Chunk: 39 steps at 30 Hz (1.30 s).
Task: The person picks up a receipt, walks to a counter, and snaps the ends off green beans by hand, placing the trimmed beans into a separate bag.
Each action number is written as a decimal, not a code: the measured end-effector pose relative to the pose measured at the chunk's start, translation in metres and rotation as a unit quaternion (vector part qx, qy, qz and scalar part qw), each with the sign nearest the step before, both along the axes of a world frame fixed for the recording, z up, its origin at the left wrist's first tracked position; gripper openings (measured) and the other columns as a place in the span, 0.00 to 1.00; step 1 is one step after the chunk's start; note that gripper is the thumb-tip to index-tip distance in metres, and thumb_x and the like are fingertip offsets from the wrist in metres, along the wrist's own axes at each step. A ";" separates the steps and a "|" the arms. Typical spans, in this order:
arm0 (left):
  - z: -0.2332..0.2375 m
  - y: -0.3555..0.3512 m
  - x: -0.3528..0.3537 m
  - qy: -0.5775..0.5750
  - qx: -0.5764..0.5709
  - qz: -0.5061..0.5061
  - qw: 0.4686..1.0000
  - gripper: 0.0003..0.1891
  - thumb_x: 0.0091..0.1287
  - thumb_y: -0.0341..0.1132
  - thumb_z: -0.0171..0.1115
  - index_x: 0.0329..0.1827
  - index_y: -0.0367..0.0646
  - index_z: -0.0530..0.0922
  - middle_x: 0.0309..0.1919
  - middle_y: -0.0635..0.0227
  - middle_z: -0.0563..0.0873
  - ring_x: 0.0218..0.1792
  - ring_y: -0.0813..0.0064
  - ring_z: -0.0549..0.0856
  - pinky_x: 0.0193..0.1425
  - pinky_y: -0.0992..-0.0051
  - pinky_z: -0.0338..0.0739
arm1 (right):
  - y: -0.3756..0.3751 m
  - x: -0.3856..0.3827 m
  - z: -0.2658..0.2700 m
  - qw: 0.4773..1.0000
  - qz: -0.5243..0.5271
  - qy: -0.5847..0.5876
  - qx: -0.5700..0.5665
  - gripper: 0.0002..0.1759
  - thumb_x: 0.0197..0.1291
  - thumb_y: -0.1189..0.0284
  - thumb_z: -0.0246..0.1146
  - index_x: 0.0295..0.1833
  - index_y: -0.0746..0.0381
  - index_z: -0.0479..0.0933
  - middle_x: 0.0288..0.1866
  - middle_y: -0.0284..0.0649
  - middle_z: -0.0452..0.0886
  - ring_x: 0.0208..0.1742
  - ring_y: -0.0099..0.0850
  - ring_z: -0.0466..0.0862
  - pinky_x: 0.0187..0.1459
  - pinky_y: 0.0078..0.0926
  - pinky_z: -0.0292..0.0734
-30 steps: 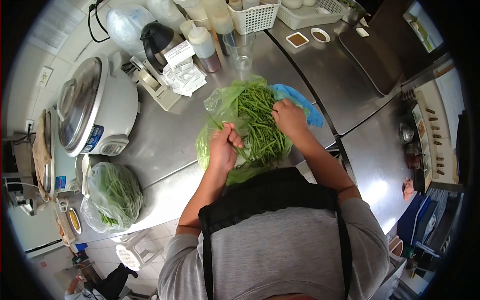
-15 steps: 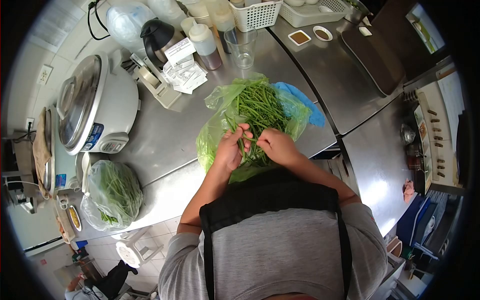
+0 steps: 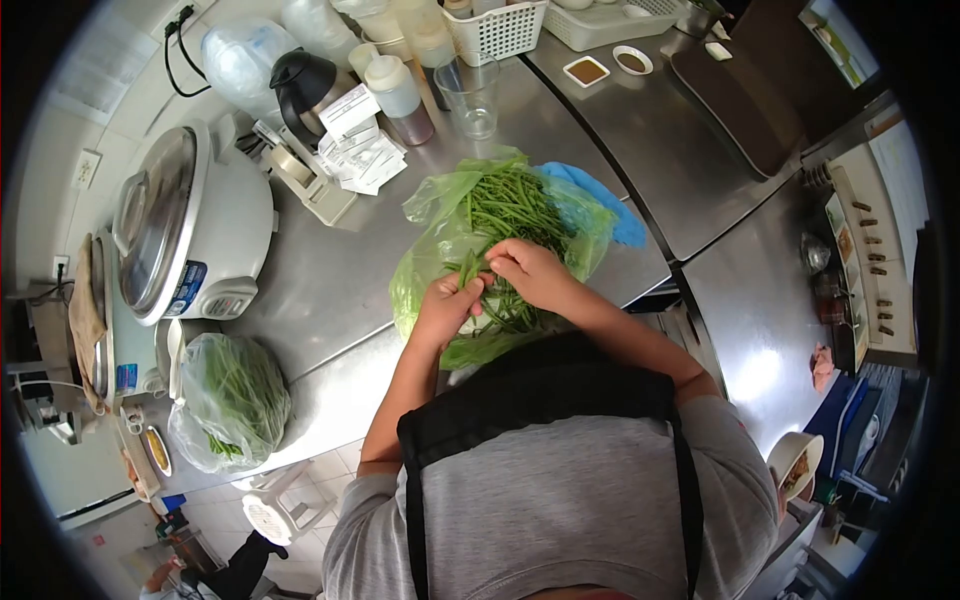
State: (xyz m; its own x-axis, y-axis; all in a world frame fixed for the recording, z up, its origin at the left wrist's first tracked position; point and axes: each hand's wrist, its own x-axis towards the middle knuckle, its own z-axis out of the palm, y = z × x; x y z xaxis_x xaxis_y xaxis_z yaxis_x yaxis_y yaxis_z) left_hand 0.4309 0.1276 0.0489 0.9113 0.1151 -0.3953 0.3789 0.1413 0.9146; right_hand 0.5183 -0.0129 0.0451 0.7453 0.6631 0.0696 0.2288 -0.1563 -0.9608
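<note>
A heap of thin green vegetable stems (image 3: pixel 515 215) lies in an open, pale green plastic bag (image 3: pixel 412 290) on the steel counter. My left hand (image 3: pixel 446 310) is closed on a few stems that stick up between thumb and fingers, over the bag's near left part. Beside it, my right hand (image 3: pixel 530 272) pinches at the same stems, its fingertips close to my left fingers. What lies exactly between the right fingertips is partly hidden. A blue cloth (image 3: pixel 600 205) touches the bag's right side.
A second bag of greens (image 3: pixel 235 400) sits at the counter's left near edge, below a large rice cooker (image 3: pixel 195 220). Behind are a tape dispenser (image 3: pixel 310 185), receipts (image 3: pixel 365 155), a squeeze bottle (image 3: pixel 400 100) and a clear cup (image 3: pixel 470 100). A bowl of food (image 3: pixel 797 468) shows at the right.
My right hand has moved left and slightly up, closer to my left hand. The left hand has shifted a little left. A bowl of food has appeared at the right.
</note>
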 end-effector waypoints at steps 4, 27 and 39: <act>0.003 0.006 -0.006 0.032 0.128 -0.091 0.987 0.09 0.61 0.33 0.54 0.37 0.36 0.78 0.17 0.76 0.73 0.18 0.87 0.69 0.22 0.84 0.64 | 0.003 -0.002 -0.008 0.999 0.005 0.017 0.030 0.07 0.55 0.74 0.55 0.35 0.67 0.73 0.28 0.40 0.76 0.31 0.28 0.76 0.34 0.23 0.70; 0.007 0.011 -0.001 -0.033 0.219 0.012 0.975 0.09 0.61 0.35 0.53 0.29 0.38 0.75 0.19 0.73 0.75 0.18 0.84 0.71 0.21 0.82 0.64 | -0.015 0.022 0.005 0.990 -0.062 -0.110 -0.067 0.12 0.46 0.64 0.62 0.26 0.61 0.72 0.19 0.38 0.73 0.20 0.30 0.73 0.23 0.29 0.66; -0.015 0.011 -0.001 -0.029 0.038 0.091 0.995 0.17 0.65 0.45 0.48 0.22 0.43 0.67 0.11 0.74 0.65 0.14 0.82 0.63 0.17 0.81 0.57 | -0.021 0.044 -0.029 0.858 -0.144 -0.377 -0.316 0.07 0.40 0.72 0.57 0.29 0.60 0.73 0.32 0.38 0.74 0.34 0.34 0.77 0.34 0.33 0.70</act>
State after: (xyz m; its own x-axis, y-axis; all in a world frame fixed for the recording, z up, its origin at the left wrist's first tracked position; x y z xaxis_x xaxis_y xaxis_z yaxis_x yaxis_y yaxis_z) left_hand 0.4303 0.1389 0.0344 0.8938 0.3084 -0.3257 0.2988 0.1322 0.9451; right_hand 0.5627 -0.0341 0.0162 0.7856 0.5421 0.2981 0.6131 -0.7467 -0.2579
